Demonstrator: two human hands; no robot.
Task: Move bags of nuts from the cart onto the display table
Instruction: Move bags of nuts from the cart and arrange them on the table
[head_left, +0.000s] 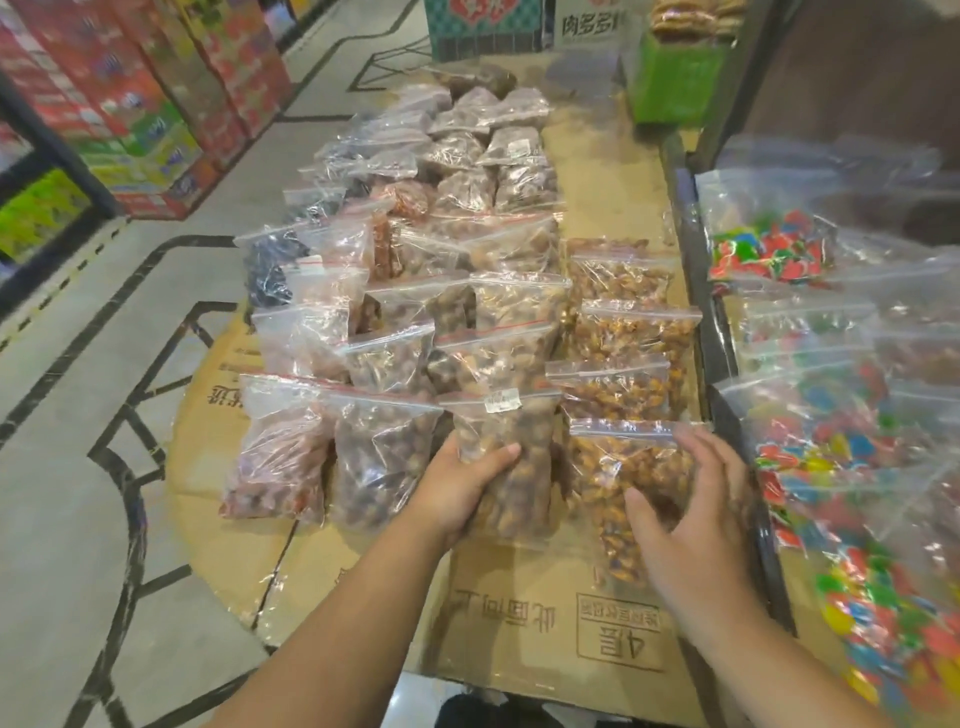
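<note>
Low in the middle of the frame, the left hand (457, 488) is clamped on a bag of nuts (506, 457) standing in the front row on the desk (519, 623). Just right of it, the right hand (691, 514) rests with fingers spread on an amber bag (623, 478). Rows of filled bags already run toward the upper middle, so the task looks well advanced. The cart cannot be made out, so what remains cannot be told.

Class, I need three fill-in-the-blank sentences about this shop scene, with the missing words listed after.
1. The clear zip bags of nuts lie on flattened brown ____.
2. The left hand grips a bag bearing a white ____.
3. The clear bags at the far right hold multicoloured ____.

Missing words: cardboard; label; sweets
</note>
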